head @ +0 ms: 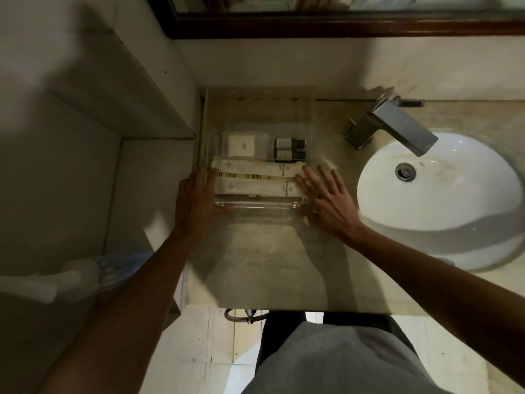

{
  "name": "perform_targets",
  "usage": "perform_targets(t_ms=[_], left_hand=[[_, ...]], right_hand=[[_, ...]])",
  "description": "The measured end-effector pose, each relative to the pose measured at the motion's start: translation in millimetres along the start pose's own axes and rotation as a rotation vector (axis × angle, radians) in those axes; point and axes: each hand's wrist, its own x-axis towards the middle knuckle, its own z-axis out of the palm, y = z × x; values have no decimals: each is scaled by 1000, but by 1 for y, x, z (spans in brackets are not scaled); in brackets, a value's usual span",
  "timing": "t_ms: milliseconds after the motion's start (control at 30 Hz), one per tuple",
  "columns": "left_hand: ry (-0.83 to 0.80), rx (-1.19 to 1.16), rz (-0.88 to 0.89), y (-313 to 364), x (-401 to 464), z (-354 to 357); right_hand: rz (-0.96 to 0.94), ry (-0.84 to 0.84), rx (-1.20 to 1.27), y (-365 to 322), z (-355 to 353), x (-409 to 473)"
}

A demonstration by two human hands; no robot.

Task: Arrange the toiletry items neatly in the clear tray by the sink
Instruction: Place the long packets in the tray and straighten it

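A clear tray sits on the beige counter, left of the sink. Inside it two long cream packets lie side by side along the front. Behind them lie a white square sachet and two small dark bottles on their sides. My left hand presses flat against the tray's left end. My right hand rests with fingers spread at the tray's right end, fingertips touching the packets' ends. Neither hand holds anything.
A white round sink with a square metal tap lies to the right. A dark-framed mirror hangs on the back wall. A tiled ledge stands to the left, and the counter's front edge is near my body.
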Motion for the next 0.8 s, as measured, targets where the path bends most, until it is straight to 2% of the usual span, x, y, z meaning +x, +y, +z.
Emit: perform_targets(t_ms=[167, 267, 500, 800], left_hand=[[88, 85, 130, -2, 17, -4], [60, 144, 165, 0, 33, -7], [74, 116, 115, 2, 59, -15], [57, 100, 117, 8, 94, -23]], right_hand=[[-2, 22, -54, 11, -7, 19], [0, 33, -58, 16, -10, 26], [118, 165, 33, 19, -24, 51], [225, 150, 95, 26, -32, 83]])
